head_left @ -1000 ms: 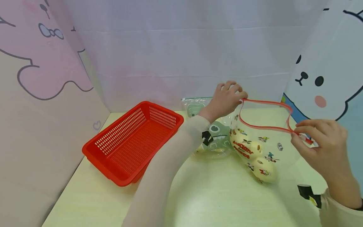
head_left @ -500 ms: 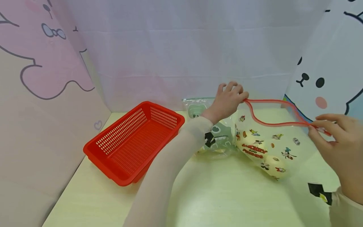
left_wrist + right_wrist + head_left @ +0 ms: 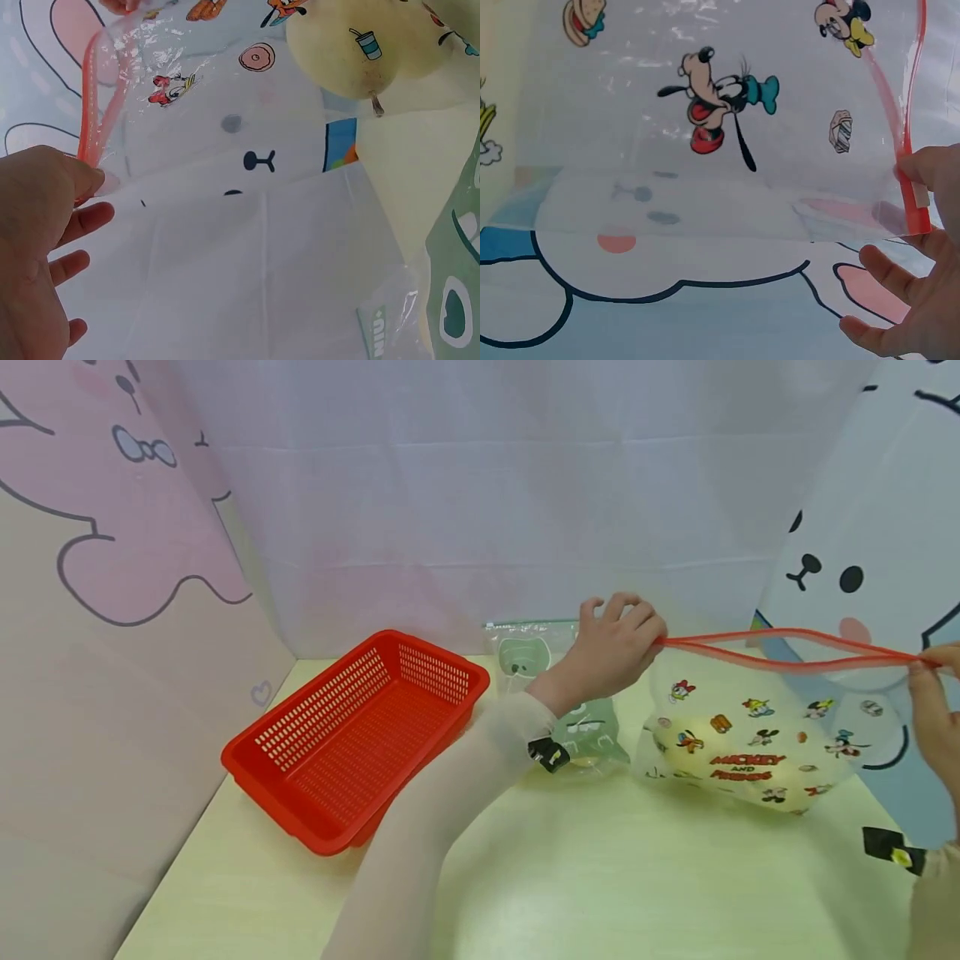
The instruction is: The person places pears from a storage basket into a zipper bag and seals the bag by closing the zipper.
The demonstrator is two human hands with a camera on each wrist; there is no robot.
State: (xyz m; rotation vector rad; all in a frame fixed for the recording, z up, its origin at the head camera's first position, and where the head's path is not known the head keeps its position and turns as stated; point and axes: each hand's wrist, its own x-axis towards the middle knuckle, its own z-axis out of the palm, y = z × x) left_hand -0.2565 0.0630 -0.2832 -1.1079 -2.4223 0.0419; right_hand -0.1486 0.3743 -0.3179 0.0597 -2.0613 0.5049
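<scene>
A clear zip bag [image 3: 750, 727] with a red zip edge and small cartoon prints is stretched between my two hands, its mouth parted in a narrow slit. My left hand [image 3: 611, 643] pinches one end of the red edge between thumb and forefinger, the other fingers loose. The right hand [image 3: 937, 718] pinches the opposite end, where a small pale slider [image 3: 921, 196] shows in the right wrist view. Inside the bag, low down, lie yellow pears; one pear [image 3: 345, 45] with its stem shows through the film in the left wrist view.
Behind my left forearm lies a second zip bag [image 3: 592, 735], printed in green and partly hidden. A red plastic basket [image 3: 273, 810] stands on the left of the pale table [image 3: 637, 877]. Printed curtains [image 3: 450, 510] close off the back and sides.
My right hand has moved right and slightly up, drawing the bag's mouth from a wide loop to a narrow slit. The bag has swung right; the left hand has shifted slightly right.
</scene>
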